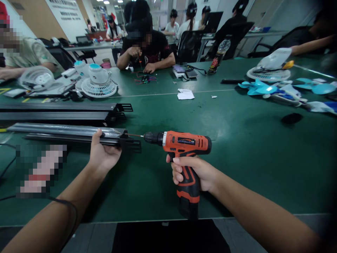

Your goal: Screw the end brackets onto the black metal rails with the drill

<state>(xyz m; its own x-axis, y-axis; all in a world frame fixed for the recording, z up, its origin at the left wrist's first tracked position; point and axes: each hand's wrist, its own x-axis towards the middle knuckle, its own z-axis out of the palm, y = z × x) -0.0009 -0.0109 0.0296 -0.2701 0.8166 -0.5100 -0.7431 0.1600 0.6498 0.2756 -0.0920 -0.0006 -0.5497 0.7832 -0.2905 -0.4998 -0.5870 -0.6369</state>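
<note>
In my right hand [192, 170] is an orange and black cordless drill [186, 140], its grip wrapped by my fingers, one finger at the trigger. The drill's long thin bit [135, 135] points left and meets the end of a long black metal bar [65, 130]. Around that bar, close to its right end, my left hand [105, 153] is closed with the thumb on top. A slotted black bracket [133, 144] sticks out from the bar's end. Whether the bit's tip is seated in a screw cannot be made out.
More black bars [55, 114] lie behind. White fan parts [98, 86] stand at the back left, blue fan blades [259, 88] at the right. A paper scrap [185, 94] and a bottle [219, 56] are on the green table [250, 168]. A person [147, 45] works opposite.
</note>
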